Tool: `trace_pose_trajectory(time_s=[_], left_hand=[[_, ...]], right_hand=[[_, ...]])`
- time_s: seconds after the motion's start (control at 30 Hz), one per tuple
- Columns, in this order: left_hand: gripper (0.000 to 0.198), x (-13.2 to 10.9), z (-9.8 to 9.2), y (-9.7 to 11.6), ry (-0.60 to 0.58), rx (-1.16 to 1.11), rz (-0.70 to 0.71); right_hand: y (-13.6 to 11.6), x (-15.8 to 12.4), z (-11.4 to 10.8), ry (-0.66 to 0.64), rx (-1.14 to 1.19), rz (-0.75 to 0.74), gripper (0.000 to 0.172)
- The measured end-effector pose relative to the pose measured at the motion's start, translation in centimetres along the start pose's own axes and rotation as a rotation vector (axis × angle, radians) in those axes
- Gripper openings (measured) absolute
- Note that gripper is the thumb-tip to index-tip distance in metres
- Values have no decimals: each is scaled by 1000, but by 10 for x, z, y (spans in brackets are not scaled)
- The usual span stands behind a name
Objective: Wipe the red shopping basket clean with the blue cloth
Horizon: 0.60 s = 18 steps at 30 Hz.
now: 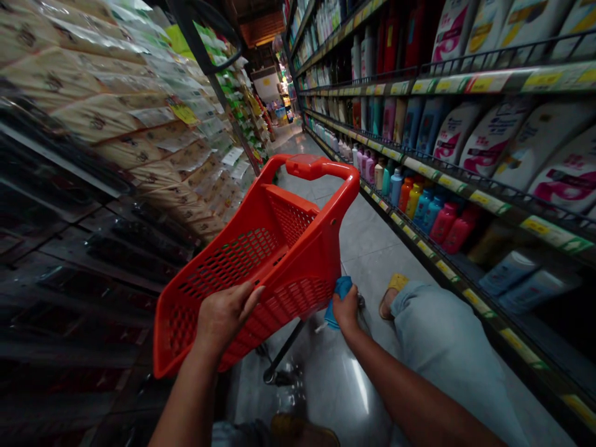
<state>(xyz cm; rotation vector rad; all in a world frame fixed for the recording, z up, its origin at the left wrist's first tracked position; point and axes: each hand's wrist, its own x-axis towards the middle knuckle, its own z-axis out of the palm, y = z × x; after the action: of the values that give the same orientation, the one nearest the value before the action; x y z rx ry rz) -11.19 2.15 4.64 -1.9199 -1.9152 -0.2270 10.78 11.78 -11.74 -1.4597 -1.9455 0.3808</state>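
Note:
A red plastic shopping cart (pixel 293 273) stands in front of me, its handle (pixel 305 167) at the far end and its basket showing no goods. My left hand (pixel 226 313) is closed over the near rim of the basket, with the thumb lying along the outside. Lower down on the right, my right hand (pixel 347 307) grips a bunched blue cloth (pixel 339 301) beside the lower corner of the cart. The cloth is at or against the cart's side; whether it touches is hard to tell. Under the basket, a dark leg and wheel (pixel 277 375) show.
Shelves (pixel 488 192) of bottles run along the right. Stacked packages (pixel 121 112) and dark wrapped goods (pixel 51 161) line the left. My bent knee (pixel 447 341) and a yellow shoe (pixel 393 295) are on the grey tiled floor (pixel 367 242).

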Motion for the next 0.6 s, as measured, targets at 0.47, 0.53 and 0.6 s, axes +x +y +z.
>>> trace_pose_trajectory(time_s=[0.47,0.53,0.6], left_hand=[[42,-38,8,4,298,4,-199],[43,-43,8,5,322,6,-225],[45,-47,6,4,334,2,-241]], right_hand=[[-41,60,-69,361,481,10,47],[-46,68,-89,423,446,-50,47],[-55,76,-115,486,385,-106,49]])
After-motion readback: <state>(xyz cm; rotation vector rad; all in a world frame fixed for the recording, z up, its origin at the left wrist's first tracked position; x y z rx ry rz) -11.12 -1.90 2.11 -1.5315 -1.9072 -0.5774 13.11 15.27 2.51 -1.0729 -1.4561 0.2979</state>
